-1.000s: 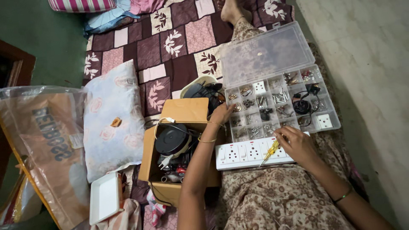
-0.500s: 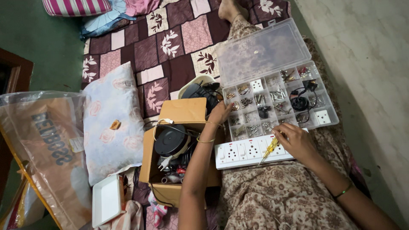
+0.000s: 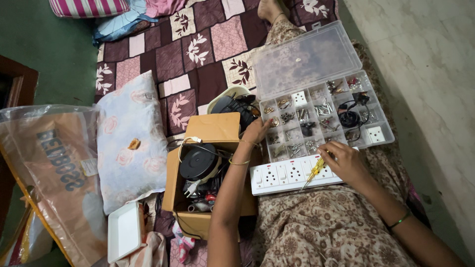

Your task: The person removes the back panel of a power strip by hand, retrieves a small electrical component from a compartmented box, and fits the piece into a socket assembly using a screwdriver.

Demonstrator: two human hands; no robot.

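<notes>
A yellow screwdriver [image 3: 314, 172] is pinched in the right hand [image 3: 346, 160] over the closed power strip [image 3: 292, 174]; the left hand [image 3: 256, 131], fingers loosely curled, touches the parts box [image 3: 383, 141], centre frame.

A long white power strip [image 3: 295, 173] with many sockets lies flat across the person's lap. A small screwdriver [image 3: 313, 172] with a yellow handle lies slanted on top of it, tip pointing down and left. Just behind the strip sits a clear plastic box [image 3: 324, 116] with its lid open. Its little compartments hold screws, small metal parts, white sockets and black wires.
</notes>
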